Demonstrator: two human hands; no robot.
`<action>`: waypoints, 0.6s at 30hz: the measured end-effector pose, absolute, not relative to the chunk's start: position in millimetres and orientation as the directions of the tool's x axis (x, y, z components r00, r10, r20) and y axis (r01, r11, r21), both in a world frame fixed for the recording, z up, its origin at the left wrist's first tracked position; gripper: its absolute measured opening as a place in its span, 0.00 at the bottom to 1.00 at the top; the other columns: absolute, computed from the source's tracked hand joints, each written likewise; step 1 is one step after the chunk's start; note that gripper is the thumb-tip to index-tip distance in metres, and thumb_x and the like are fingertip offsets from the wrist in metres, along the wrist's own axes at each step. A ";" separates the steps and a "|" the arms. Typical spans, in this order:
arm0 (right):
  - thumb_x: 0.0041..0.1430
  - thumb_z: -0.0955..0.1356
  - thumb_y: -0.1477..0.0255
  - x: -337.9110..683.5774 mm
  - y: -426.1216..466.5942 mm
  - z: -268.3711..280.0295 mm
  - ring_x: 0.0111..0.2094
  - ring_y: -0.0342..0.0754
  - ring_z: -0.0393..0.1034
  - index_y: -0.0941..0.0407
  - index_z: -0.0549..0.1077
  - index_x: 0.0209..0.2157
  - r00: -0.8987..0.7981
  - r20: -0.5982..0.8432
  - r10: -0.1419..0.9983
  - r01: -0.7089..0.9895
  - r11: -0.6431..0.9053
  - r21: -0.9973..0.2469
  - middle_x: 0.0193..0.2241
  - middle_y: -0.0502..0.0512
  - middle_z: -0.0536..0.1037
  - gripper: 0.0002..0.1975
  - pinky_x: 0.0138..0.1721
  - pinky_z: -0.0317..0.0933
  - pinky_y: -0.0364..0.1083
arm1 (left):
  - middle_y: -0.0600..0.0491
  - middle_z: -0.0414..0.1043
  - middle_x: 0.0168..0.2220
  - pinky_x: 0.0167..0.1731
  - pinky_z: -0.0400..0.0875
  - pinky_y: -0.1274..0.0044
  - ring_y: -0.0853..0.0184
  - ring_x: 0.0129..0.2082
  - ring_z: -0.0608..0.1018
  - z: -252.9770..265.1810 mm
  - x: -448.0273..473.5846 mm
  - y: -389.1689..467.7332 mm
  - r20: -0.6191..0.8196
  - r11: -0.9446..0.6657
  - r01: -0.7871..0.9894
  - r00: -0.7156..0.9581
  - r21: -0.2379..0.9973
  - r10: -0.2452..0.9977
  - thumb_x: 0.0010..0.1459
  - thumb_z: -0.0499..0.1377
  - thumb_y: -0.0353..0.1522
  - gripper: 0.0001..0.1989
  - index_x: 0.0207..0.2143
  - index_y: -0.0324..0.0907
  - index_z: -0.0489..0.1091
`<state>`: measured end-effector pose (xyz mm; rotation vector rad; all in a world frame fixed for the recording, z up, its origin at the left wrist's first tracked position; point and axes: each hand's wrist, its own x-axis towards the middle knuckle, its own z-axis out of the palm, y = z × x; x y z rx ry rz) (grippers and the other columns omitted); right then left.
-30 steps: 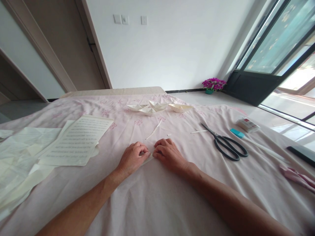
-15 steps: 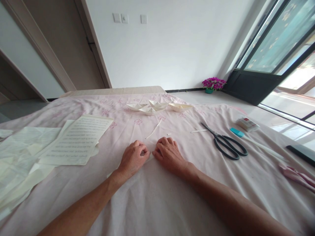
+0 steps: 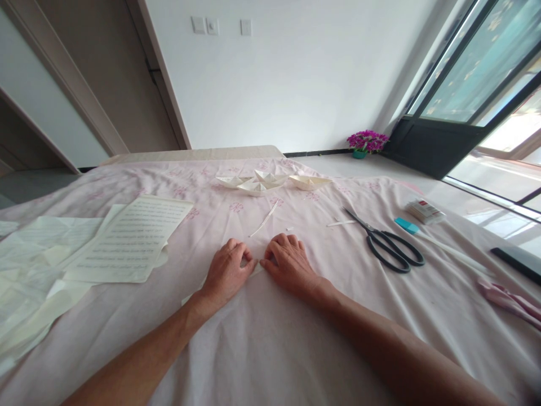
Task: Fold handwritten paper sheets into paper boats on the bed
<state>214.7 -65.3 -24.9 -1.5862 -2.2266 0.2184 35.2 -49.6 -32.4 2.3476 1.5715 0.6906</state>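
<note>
Low over the cloth, my left hand (image 3: 230, 269) is closed, thumb and curled fingers pressed together on a pale piece of paper (image 3: 257, 271). Only slivers of that paper show, between the hands and beside my left wrist; the rest is hidden. Close on the right, my right hand (image 3: 289, 260) is also closed, its thumb and fingertips pinching at the paper's right end. Just beyond the hands lie a thin paper strip (image 3: 264, 219) and a tiny white scrap (image 3: 289, 229). Several folded paper boats (image 3: 258, 187) sit farther back.
Printed sheets (image 3: 131, 239) and crumpled paper (image 3: 29, 282) lie at left. On the right are black-handled scissors (image 3: 391, 248), a white strip (image 3: 341, 223), a blue-ended tool (image 3: 406, 225), a small box (image 3: 425, 210), a black object (image 3: 518, 264) and pink cloth (image 3: 509, 301).
Both hands keep nearly the same pose at the paper. The whole view has shifted very slightly; nothing on the cloth has visibly been moved.
</note>
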 end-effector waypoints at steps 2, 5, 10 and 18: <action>0.57 0.68 0.66 214.2 -65.6 -24.9 0.42 0.49 0.56 0.53 0.68 0.33 -0.277 0.225 0.934 0.876 0.342 -0.340 0.39 0.52 0.67 0.06 0.41 0.50 0.48 | 0.52 0.67 0.34 0.39 0.65 0.75 0.66 0.37 0.72 -33.3 34.5 -49.4 0.249 -0.403 0.804 0.322 0.437 0.913 0.56 0.59 0.32 0.03 0.30 0.42 0.67; 0.58 0.66 0.66 212.1 -65.3 -25.1 0.41 0.49 0.56 0.53 0.68 0.32 -0.262 0.218 0.940 0.890 0.323 -0.322 0.39 0.53 0.67 0.06 0.41 0.50 0.48 | 0.53 0.67 0.36 0.40 0.65 0.75 0.66 0.38 0.72 -34.3 34.2 -49.4 0.247 -0.409 0.819 0.333 0.403 0.910 0.58 0.58 0.34 0.04 0.33 0.43 0.67; 0.60 0.64 0.61 206.9 -63.9 -28.2 0.41 0.51 0.56 0.53 0.67 0.32 -0.244 0.243 0.939 0.907 0.309 -0.285 0.37 0.54 0.66 0.11 0.42 0.51 0.49 | 0.52 0.66 0.37 0.40 0.65 0.74 0.65 0.38 0.72 -32.9 36.3 -49.9 0.216 -0.401 0.853 0.344 0.334 0.914 0.59 0.56 0.34 0.04 0.35 0.43 0.68; 0.62 0.63 0.67 209.7 -69.5 -33.4 0.41 0.52 0.57 0.54 0.67 0.35 -0.273 0.278 0.921 0.912 0.340 -0.228 0.39 0.56 0.66 0.06 0.42 0.51 0.49 | 0.51 0.66 0.39 0.41 0.62 0.72 0.63 0.40 0.69 -33.0 37.7 -54.3 0.251 -0.429 0.879 0.376 0.206 0.892 0.61 0.54 0.35 0.05 0.38 0.44 0.67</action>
